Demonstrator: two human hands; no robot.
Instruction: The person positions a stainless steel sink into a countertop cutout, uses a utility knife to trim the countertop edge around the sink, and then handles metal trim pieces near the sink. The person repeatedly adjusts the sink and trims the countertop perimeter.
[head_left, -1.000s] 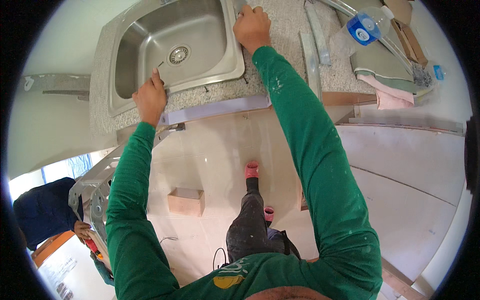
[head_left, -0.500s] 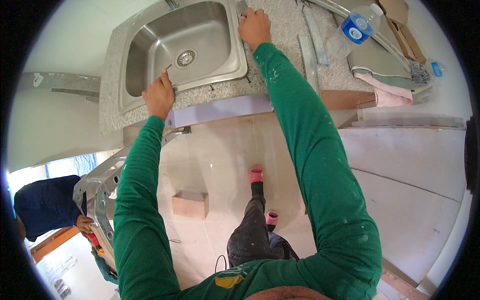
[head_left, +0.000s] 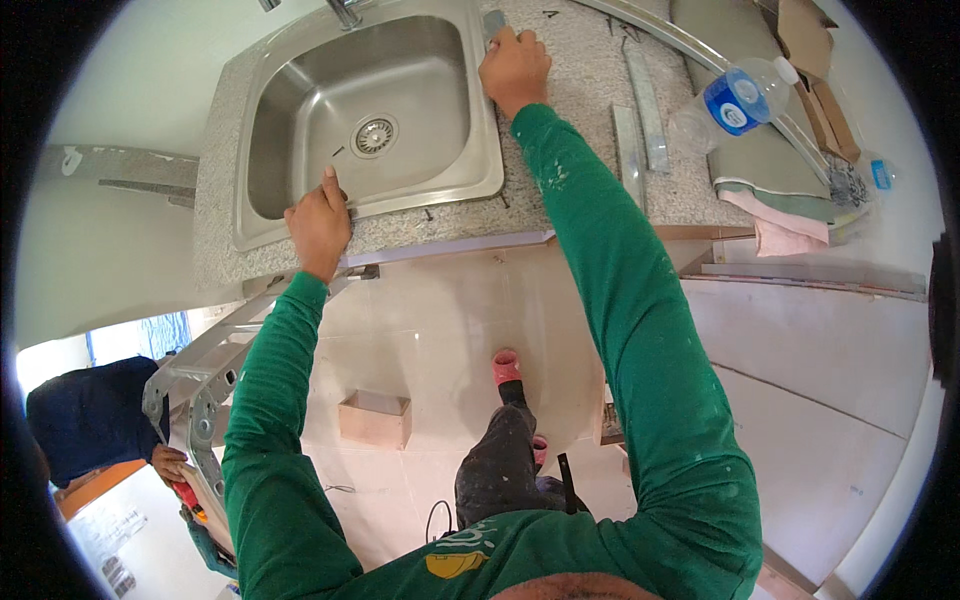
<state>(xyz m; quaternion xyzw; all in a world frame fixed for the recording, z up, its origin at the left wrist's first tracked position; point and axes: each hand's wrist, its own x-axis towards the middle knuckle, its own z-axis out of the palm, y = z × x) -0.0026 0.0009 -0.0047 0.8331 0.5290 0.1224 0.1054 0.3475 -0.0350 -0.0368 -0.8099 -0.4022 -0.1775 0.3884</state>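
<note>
A stainless steel sink (head_left: 400,90) sits in a speckled stone countertop (head_left: 218,170). My left hand (head_left: 318,232) rests at its front left rim, thumb stretched toward the basin and fingers curled; what they hold, if anything, is hidden. Just beyond the thumb tip lies a small dark screw (head_left: 338,152), inside the basin near the drain (head_left: 374,136). At the right rim, my right hand (head_left: 518,72) is closed around a flat grey piece (head_left: 494,20), most of it covered by the fingers.
Metal strips (head_left: 648,110), a plastic bottle (head_left: 738,98) and an opened cardboard box (head_left: 825,110) lie on the right of the counter. Loose screws (head_left: 504,201) dot its front. Below are a small wooden box (head_left: 374,418) and an aluminium ladder (head_left: 205,400), with another person (head_left: 95,415) beyond.
The view has shifted, so the sink and counter sit slightly lower. My left thumb has drawn back a little from the screw. My right hand stays at the right rim.
</note>
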